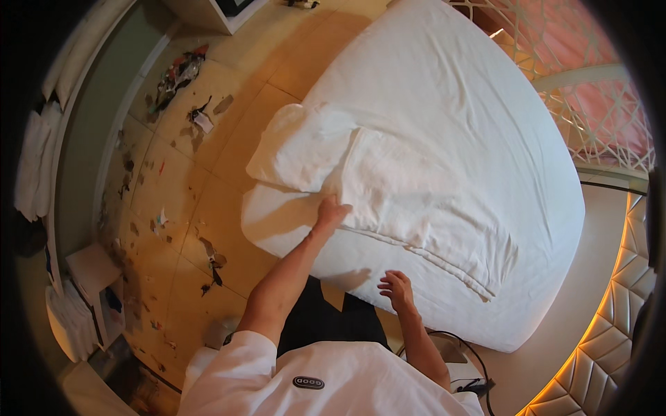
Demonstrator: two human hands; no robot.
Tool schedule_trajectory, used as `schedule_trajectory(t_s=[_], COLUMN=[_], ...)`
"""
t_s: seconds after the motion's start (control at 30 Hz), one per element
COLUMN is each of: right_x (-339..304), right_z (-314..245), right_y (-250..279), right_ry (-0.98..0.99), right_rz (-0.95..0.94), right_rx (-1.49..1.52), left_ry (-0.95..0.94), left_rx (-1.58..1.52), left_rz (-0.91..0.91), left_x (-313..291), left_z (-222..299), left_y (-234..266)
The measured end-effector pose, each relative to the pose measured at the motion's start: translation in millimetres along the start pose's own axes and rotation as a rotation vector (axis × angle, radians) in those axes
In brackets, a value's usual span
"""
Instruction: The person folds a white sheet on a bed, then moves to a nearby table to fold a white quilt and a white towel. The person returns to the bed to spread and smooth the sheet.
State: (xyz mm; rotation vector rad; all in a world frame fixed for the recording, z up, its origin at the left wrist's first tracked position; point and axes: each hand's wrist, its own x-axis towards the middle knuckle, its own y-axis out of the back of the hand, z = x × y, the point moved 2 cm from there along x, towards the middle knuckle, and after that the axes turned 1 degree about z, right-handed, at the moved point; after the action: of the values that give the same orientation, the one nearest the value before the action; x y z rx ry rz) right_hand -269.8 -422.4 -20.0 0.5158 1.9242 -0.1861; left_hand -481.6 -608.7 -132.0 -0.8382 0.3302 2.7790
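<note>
A broad white mattress under a white sheet lies in front of me. Spread over its near part is a crumpled white cloth with a stitched seam along its near edge; whether it is a pillowcase or a folded sheet I cannot tell. My left hand is closed on the left near corner of this cloth. A plump white bundle, pillow-like, rests against the cloth's left side, at the mattress edge. My right hand hangs just off the near edge of the mattress, fingers apart and slightly bent, holding nothing.
Scraps and litter are strewn across the tiled floor at left. Shelves with folded white linen line the left wall. A small stand with a black cable is at my right, near a padded headboard. A lattice screen rises far right.
</note>
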Motion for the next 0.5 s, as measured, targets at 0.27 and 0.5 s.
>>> schedule_trajectory(t_s=[0.27,0.5], right_x=[14,58], right_z=[-143,-238], right_y=[-87,-112], right_ry=[0.482,0.747], right_rz=[0.060,0.089], right_rx=[0.044,-0.429], left_ry=[-0.476,0.005], left_rx=[-0.054,0.210], left_rz=[-0.035,0.234], left_x=[5,-31], left_z=[123,30], left_y=[-3,9])
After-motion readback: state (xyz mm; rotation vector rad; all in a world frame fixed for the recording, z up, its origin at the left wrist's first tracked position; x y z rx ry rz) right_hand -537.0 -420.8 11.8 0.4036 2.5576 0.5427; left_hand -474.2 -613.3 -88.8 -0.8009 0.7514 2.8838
